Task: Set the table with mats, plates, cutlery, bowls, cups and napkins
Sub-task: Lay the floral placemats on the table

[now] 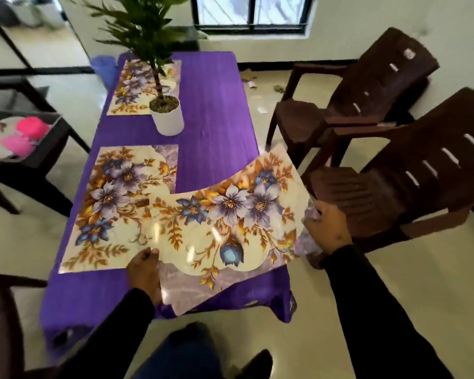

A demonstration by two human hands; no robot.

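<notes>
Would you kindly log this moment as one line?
step: placing third mat | left hand: grips mat | right hand: grips mat | laid: two mats

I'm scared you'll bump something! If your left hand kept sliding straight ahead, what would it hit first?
Probably the flat mat already lying on the table; the left hand points up toward it while holding the curled mat. Depth is hard to judge.

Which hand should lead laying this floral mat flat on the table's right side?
Left hand: it grips the floral plastic mat over the purple-clothed table. The right hand holds the raised edge beyond the table.
</notes>
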